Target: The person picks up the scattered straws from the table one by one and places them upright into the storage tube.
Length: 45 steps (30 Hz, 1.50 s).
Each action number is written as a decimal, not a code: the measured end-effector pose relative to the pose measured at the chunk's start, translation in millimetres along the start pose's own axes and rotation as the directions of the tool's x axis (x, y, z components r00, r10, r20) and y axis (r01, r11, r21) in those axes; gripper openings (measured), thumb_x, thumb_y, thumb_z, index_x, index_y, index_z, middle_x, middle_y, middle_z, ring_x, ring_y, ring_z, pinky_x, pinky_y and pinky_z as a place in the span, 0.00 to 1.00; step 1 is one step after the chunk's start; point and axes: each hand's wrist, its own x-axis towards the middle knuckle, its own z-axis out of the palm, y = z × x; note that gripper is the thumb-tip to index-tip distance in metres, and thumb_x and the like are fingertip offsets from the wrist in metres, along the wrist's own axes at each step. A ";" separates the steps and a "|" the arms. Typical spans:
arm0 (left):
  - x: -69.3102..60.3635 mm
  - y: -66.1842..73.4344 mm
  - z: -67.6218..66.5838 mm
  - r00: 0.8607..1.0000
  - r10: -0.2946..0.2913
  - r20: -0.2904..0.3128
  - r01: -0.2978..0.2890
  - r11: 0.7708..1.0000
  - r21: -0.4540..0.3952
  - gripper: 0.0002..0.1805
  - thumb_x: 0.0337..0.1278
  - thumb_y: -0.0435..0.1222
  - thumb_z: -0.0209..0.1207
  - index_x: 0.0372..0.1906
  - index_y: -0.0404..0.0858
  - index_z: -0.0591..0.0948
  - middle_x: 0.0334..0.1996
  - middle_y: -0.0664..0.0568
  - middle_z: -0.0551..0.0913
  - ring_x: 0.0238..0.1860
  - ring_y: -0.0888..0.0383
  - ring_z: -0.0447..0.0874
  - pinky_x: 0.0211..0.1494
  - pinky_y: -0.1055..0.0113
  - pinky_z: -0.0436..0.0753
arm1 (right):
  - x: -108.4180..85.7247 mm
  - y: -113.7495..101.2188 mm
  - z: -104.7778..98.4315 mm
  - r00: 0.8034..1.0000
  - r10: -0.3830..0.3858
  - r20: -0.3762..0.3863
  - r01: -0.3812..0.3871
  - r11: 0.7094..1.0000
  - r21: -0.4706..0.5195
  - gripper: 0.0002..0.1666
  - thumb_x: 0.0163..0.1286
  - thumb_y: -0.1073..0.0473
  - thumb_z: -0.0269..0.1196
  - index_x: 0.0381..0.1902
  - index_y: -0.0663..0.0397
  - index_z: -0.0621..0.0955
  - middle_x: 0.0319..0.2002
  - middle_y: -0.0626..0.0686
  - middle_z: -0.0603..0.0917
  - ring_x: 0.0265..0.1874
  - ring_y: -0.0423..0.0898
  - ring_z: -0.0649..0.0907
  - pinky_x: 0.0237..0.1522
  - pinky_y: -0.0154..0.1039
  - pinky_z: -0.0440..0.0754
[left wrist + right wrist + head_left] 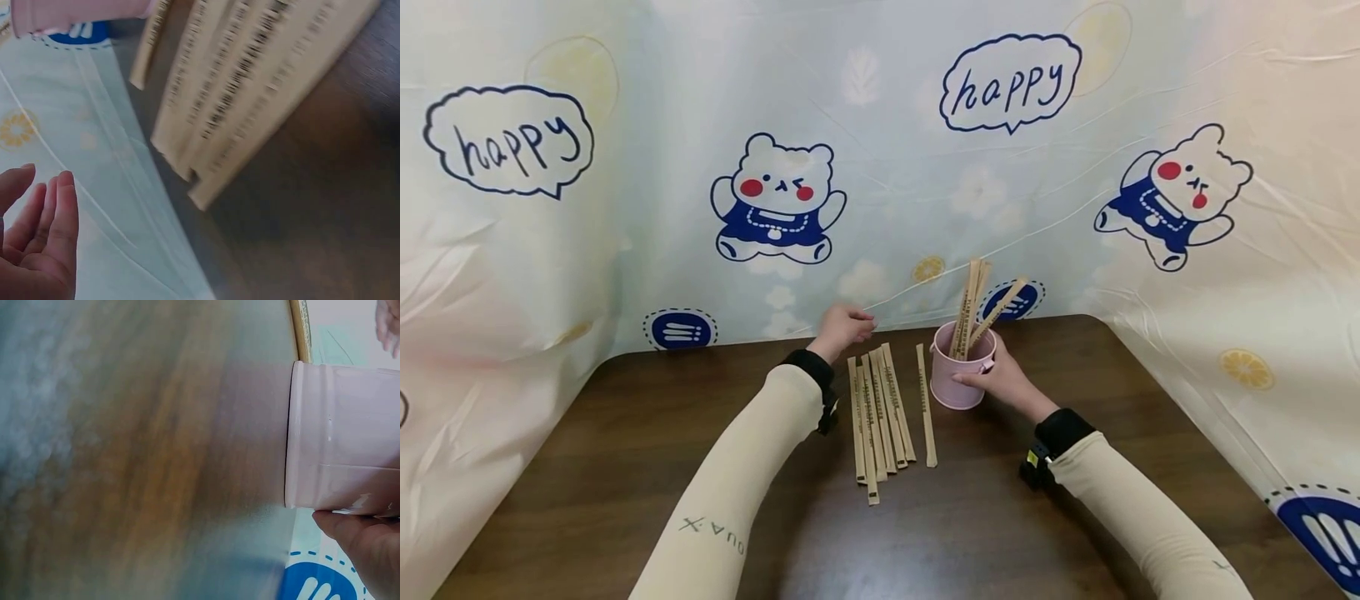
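Observation:
A pink bucket (957,392) stands upright at the table's back right, with several paper-wrapped sticks (966,312) leaning in it. The right hand (1003,379) grips the bucket's right side, thumb across its front; in the right wrist view that hand (369,544) touches the bucket wall (356,437). More wrapped sticks (880,417) lie side by side in a loose row, and a single one (927,404) lies between them and the bucket. The left hand (844,327) hovers past the row's far ends, holding nothing; its fingers (62,219) are extended and apart from the thumb in the left wrist view.
The brown wooden table (700,467) ends at its back edge against a pale curtain (895,167) printed with bears and lettering. Both forearms reach over the table from the near side, in light sleeves with black wrist straps.

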 end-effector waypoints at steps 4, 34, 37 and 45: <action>-4.7 -17.0 -5.4 0.999 -0.039 -0.008 0.039 0.998 0.052 0.18 0.70 0.30 0.59 0.59 0.24 0.81 0.56 0.31 0.84 0.46 0.44 0.90 0.58 0.56 0.88 | 0.1 -2.3 -0.6 1.000 0.007 0.001 -0.007 1.000 0.004 0.62 0.62 0.59 0.75 0.80 0.60 0.46 0.75 0.68 0.62 0.72 0.66 0.69 0.76 0.66 0.67; -15.5 -64.9 12.6 0.948 -0.301 -0.108 0.317 0.924 0.213 0.05 0.59 0.28 0.66 0.34 0.27 0.86 0.16 0.52 0.76 0.16 0.60 0.76 0.26 0.68 0.86 | -0.4 -5.7 1.5 0.999 0.050 -0.006 -0.050 0.999 -0.008 0.63 0.62 0.64 0.74 0.81 0.65 0.45 0.76 0.73 0.60 0.73 0.70 0.67 0.77 0.67 0.64; -13.8 -63.6 12.6 0.945 -0.306 -0.111 0.323 0.925 0.201 0.07 0.59 0.28 0.66 0.37 0.26 0.85 0.16 0.51 0.76 0.16 0.60 0.76 0.25 0.69 0.85 | 0.5 -3.2 0.8 0.999 0.038 -0.016 -0.038 0.999 -0.018 0.64 0.62 0.61 0.74 0.81 0.63 0.44 0.76 0.71 0.61 0.74 0.68 0.67 0.77 0.66 0.65; -13.2 -60.0 14.4 0.945 -0.305 -0.121 0.325 0.924 0.203 0.07 0.60 0.27 0.63 0.26 0.32 0.81 0.15 0.50 0.76 0.16 0.59 0.74 0.22 0.71 0.78 | 1.1 -0.9 0.0 0.999 0.039 -0.021 -0.040 0.999 -0.030 0.66 0.61 0.56 0.76 0.81 0.63 0.45 0.75 0.71 0.62 0.73 0.67 0.68 0.77 0.65 0.66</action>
